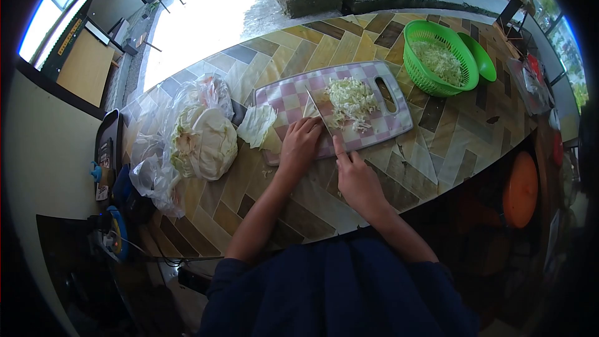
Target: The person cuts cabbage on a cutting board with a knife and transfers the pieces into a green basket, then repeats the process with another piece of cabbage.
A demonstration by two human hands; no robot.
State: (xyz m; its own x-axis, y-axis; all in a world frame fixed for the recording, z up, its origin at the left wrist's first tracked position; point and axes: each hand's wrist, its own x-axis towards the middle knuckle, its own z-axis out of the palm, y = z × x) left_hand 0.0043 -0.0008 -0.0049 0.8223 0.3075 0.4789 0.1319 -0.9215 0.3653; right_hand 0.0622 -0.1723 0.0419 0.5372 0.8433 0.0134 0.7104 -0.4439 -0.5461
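Observation:
A knife (319,110) is in my right hand (360,184), its index finger stretched along the blade's back and the handle hidden in the closed fingers. Just left of the blade, my left hand (301,143) presses its curled fingers on a pale cabbage piece (310,109), mostly covered by the fingers. Both are over a pink-and-white checked cutting board (284,97). Shredded cabbage (351,101) lies heaped on the board right of the blade. Loose cabbage leaves (257,125) rest at the board's left edge. Farther left, a cut cabbage head (209,143) sits against a clear plastic bag (153,162).
A green basket (430,87) holding shredded cabbage stands at the back right, beside a green bowl (479,59). The table (374,178) has a curved edge and a herringbone top. An orange round object (521,190) is below right. Cables and a dark tray (109,137) are at left.

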